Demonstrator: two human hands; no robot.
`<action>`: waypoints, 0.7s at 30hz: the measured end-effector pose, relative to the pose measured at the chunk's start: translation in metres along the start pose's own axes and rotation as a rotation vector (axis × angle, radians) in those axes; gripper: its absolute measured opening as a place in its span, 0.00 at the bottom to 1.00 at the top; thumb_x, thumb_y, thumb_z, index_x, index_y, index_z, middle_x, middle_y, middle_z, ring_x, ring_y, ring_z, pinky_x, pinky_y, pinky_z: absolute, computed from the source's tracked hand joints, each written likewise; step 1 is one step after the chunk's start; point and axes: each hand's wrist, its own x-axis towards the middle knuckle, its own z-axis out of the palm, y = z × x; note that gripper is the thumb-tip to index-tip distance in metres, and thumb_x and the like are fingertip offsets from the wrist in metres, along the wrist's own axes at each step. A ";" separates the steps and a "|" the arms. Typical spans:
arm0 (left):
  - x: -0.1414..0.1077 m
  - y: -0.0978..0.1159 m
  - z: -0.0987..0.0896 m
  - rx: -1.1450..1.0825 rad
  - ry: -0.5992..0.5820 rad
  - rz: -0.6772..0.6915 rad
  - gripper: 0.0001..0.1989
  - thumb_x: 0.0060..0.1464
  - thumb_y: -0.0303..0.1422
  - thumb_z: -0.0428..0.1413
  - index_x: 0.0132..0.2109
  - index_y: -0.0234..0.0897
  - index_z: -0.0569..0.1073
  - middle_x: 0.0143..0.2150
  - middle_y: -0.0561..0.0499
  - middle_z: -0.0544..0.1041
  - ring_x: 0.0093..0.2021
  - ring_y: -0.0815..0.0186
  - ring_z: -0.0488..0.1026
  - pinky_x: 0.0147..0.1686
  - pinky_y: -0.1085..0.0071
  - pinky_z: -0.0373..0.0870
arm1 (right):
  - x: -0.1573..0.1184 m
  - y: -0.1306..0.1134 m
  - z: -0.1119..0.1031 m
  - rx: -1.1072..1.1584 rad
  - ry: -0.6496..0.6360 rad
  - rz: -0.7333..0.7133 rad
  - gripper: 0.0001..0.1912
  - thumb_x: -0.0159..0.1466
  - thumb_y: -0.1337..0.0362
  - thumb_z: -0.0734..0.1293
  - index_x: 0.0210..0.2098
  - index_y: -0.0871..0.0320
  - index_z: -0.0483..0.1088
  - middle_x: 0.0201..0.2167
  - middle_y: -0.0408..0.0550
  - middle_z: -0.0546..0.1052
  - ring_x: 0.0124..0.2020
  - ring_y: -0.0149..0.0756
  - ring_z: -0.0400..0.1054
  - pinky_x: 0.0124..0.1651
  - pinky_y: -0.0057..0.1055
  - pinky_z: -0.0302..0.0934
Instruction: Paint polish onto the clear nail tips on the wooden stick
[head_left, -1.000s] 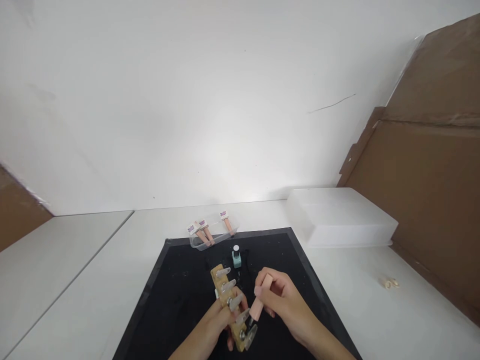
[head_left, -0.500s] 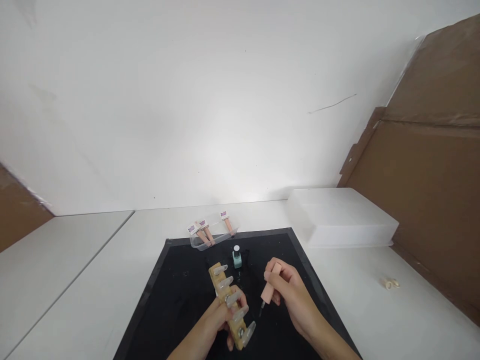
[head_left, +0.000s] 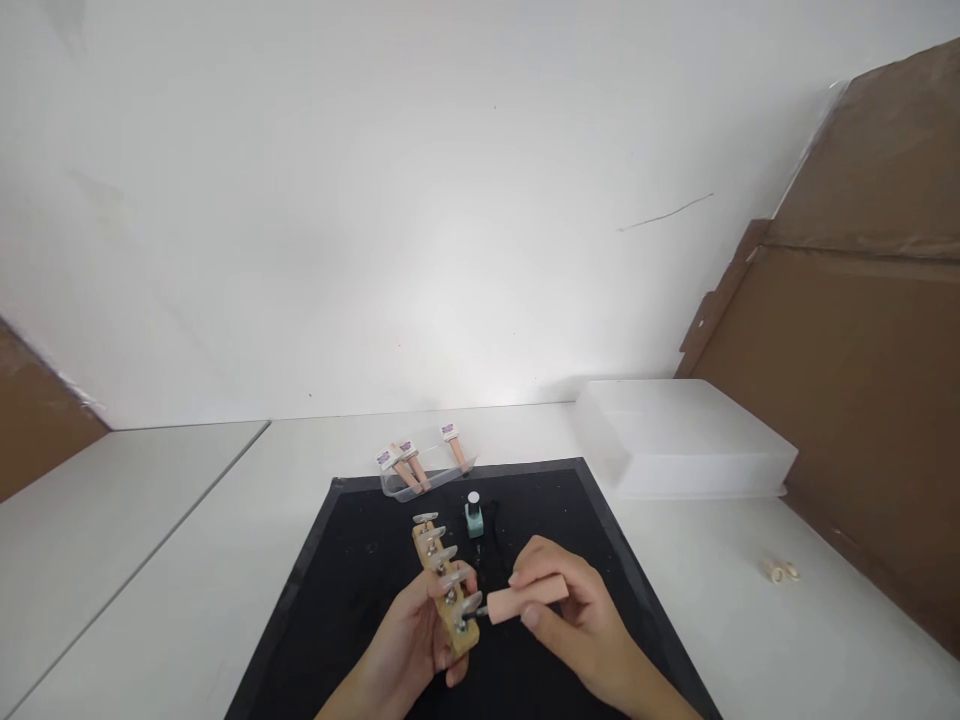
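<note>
My left hand (head_left: 409,632) is closed round a narrow wooden nail-tip stand (head_left: 466,638), held slanted above the black mat. Several clear false nail tips (head_left: 444,556) stick out sideways along it on small metal mounts. Between the fingers of my right hand (head_left: 574,615) is a pink-handled nail polish brush (head_left: 525,598). Its dark brush end reaches the nail tip nearest me; whether it touches I cannot tell. Beyond the stand, a small teal nail polish bottle (head_left: 474,522) with a dark neck and white top stands upright on the mat.
At the mat's far edge, a clear shallow tray (head_left: 442,478) holds several pink sticks (head_left: 405,472) with white labels. A white translucent box (head_left: 690,440) stands at the back right. Small cream rings (head_left: 780,571) lie on the white table. Cardboard (head_left: 847,420) walls off the right side.
My right hand has moved the brush left to the stand's near end and turned its handle nearly level. The left hand has shifted the stand slightly left and tilted it.
</note>
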 end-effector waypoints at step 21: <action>-0.002 0.000 -0.002 -0.085 -0.056 0.008 0.09 0.45 0.36 0.51 0.29 0.35 0.71 0.17 0.58 0.63 0.11 0.77 0.51 0.11 0.78 0.55 | 0.005 -0.001 0.003 -0.082 0.152 0.034 0.05 0.59 0.69 0.64 0.27 0.56 0.67 0.23 0.42 0.66 0.24 0.31 0.59 0.25 0.27 0.52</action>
